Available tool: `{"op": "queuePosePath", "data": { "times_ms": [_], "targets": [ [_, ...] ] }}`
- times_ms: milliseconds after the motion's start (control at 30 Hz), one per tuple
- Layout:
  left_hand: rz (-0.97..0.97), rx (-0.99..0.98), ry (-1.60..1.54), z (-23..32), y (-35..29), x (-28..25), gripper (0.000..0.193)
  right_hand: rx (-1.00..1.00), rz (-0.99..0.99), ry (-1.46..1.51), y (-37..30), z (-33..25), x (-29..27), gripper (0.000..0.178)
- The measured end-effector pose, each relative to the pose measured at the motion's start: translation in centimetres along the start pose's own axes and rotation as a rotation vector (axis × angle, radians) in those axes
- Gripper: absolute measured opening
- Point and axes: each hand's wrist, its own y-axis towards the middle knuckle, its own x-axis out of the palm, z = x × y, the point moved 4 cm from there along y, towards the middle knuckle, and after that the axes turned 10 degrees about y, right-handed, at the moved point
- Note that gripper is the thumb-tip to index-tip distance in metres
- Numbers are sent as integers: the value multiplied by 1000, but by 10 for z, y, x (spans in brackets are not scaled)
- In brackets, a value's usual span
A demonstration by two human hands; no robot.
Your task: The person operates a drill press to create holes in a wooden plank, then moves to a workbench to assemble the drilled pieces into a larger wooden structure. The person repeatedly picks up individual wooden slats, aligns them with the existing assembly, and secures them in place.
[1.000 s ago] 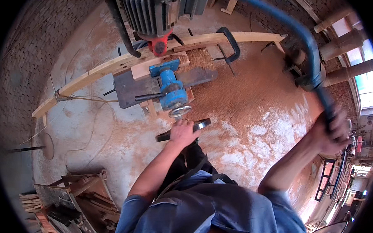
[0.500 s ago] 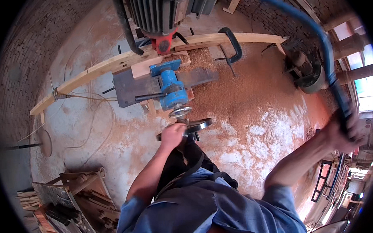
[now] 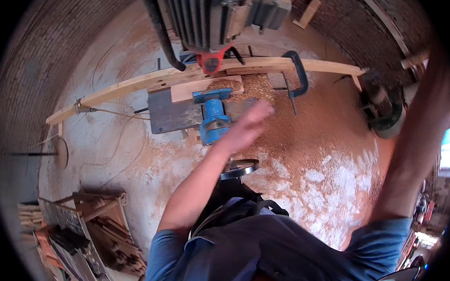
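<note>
Left hand (image 3: 252, 126): one, blurred, above a dark table (image 3: 175, 115); whether the fingers are spread or pressed together I can't tell
Wooden block (image 3: 184, 90): one, pale, on the table behind the blue clamp, partly under wood chips (image 3: 260, 84)
Blue clamp (image 3: 214, 109): one, lower end hidden by the wrist
Wheel (image 3: 246, 166): one, partly behind the forearm
Right hand: cut off past the dark rim, grip unseen; one bare forearm (image 3: 413, 146) showing

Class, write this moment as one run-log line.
left hand: blurred, right of blue cylindrical metal clamp; right hand: out of view, forearm at right rim; pale rectangular wooden block: brown wood shavings over part
</note>
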Motion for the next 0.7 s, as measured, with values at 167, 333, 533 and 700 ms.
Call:
{"op": "queuePosePath", "data": {
  "times_ms": [167,333,533,700],
  "targets": [
    [70,-462,268,-34,-19,-95,31,486,-33,416,-135,108,124,36],
    [346,-482,1149,-133,-49,-259,29,1453,471,512,-409,154,159,34],
    [76,-530,1344,-169,-1,-296,26,1803,498,275,-529,93,165,27],
    [192,-307,1106,-166,21,-318,21,1748,662,106,-524,37,173,27]
  ]
}}
